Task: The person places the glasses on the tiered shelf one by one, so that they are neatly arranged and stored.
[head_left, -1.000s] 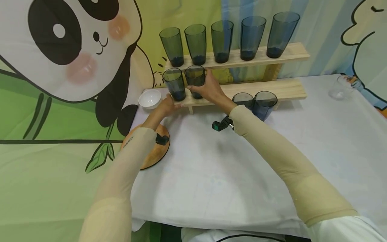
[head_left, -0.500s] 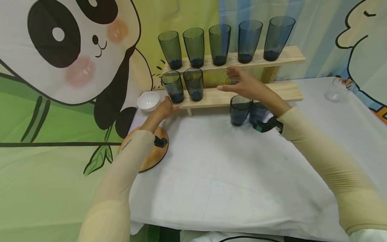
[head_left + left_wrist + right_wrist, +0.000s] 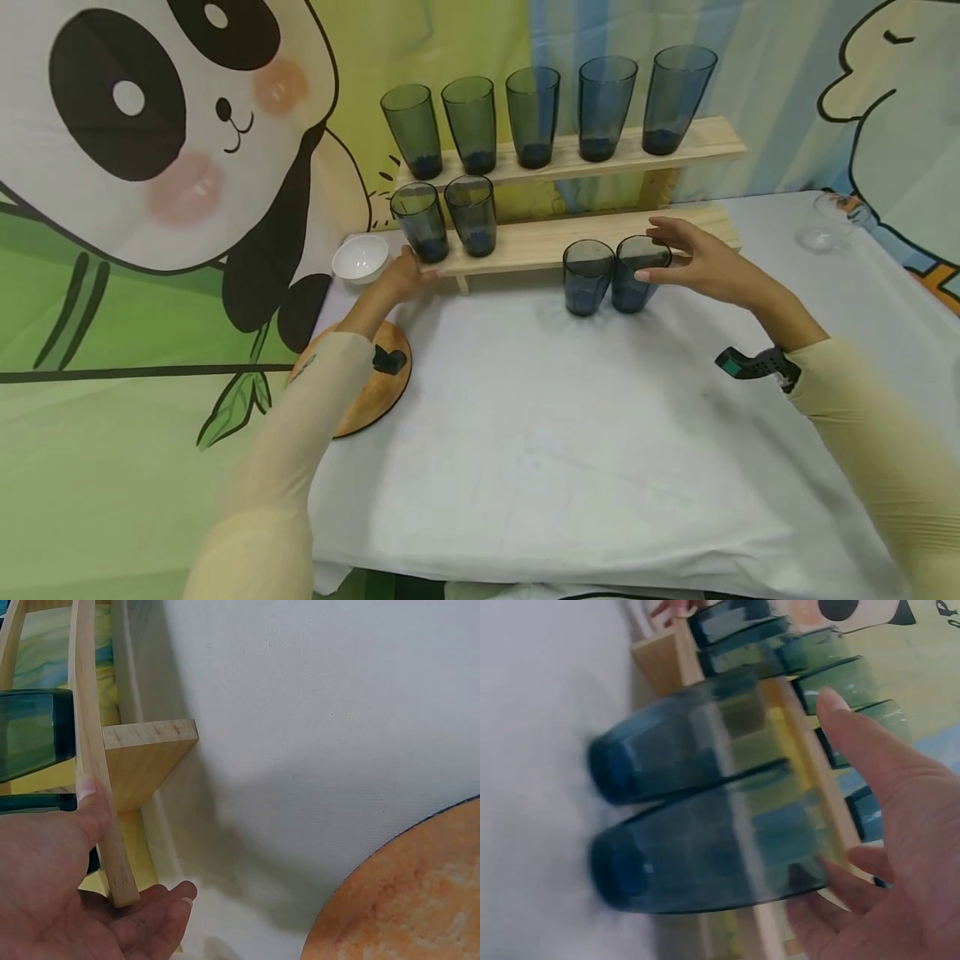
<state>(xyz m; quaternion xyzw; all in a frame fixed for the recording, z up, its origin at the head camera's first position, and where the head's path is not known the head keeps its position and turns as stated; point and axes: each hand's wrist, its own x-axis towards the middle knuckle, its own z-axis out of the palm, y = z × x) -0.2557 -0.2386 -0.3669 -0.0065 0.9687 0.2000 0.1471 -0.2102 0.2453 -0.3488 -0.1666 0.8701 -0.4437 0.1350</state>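
Note:
In the head view my left hand (image 3: pixel 405 277) is at the left end of the lower board of a two-tier wooden shelf (image 3: pixel 536 243). The left wrist view has its thumb on that board (image 3: pixel 96 750) and its fingers beneath. My right hand (image 3: pixel 701 262) reaches around the rim of the right-hand of two blue-grey glass tumblers (image 3: pixel 632 287) on the table. Thumb and fingers are spread; in the right wrist view the thumb stands off this tumbler (image 3: pixel 697 847), with fingers near its rim. Close beside it stands the other tumbler (image 3: pixel 587 282).
Two tumblers (image 3: pixel 472 218) stand at the lower tier's left end, with several more (image 3: pixel 534 121) along the upper tier. A white bowl (image 3: pixel 360 258) sits left of the shelf. A round wooden board (image 3: pixel 386 387) lies under my left forearm. A clear glass (image 3: pixel 821 229) is far right.
My right hand has let go of a tumbler on the lower tier and moved right to the pair on the table. The left hand has stayed at the shelf end.

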